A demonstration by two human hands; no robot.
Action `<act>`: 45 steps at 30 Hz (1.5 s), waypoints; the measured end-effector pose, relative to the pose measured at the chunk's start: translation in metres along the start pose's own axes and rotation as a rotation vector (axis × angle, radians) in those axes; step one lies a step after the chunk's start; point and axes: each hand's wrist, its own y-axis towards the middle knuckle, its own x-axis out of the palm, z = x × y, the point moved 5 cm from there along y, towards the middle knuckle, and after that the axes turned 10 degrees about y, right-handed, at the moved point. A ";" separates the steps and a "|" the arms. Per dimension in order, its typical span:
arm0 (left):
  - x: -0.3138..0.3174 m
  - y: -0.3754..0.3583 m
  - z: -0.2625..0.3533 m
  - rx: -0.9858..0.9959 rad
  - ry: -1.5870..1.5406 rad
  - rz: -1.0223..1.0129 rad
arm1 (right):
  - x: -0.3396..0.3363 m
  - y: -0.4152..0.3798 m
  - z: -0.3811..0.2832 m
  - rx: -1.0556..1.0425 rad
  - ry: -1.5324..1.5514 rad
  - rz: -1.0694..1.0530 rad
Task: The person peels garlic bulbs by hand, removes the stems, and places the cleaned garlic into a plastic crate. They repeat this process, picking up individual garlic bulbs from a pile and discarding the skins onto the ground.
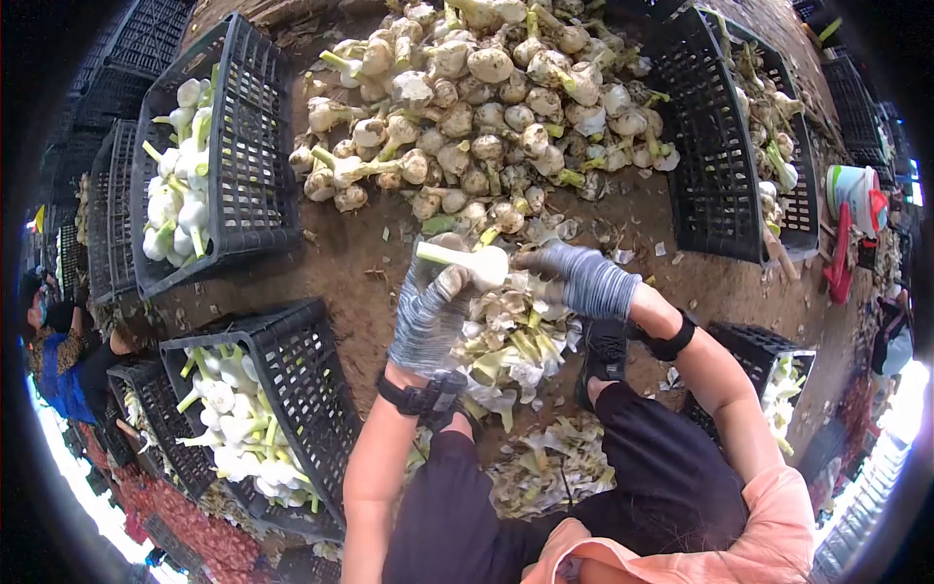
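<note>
In a grey knitted glove, my left hand (428, 302) is closed around a garlic bulb (489, 267). The bulb is white and clean, and its pale green stem points left. My right hand (579, 277), gloved alike, is just right of the bulb; motion smears its fingers, so whether they touch the bulb or grip anything cannot be made out. Below both hands lies a heap of peeled garlic skins (516, 341) and leaf scraps. Beyond them spreads a large pile of soil-stained garlic bulbs (477, 117) on the ground.
Black plastic crates of white garlic stand at the upper left (255, 136) and lower left (306, 380). A crate of dirtier garlic (715, 146) is at the upper right, near a white bucket (853, 195). More skins (550, 467) lie between my legs. Another person (68, 341) sits far left.
</note>
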 end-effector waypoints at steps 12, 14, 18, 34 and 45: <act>-0.011 0.001 -0.001 0.264 0.599 0.135 | -0.010 0.026 -0.028 0.059 0.715 0.343; -0.006 -0.001 0.004 0.398 0.734 0.111 | -0.007 0.030 -0.029 0.109 0.684 0.206; 0.005 -0.008 0.013 0.412 0.861 0.103 | -0.012 0.023 -0.021 0.063 0.681 0.093; 0.001 -0.011 0.013 0.539 1.169 0.061 | -0.015 0.006 -0.069 -0.437 -0.062 0.173; -0.013 -0.010 0.008 0.215 0.412 0.143 | -0.009 -0.001 -0.005 -0.054 0.144 0.173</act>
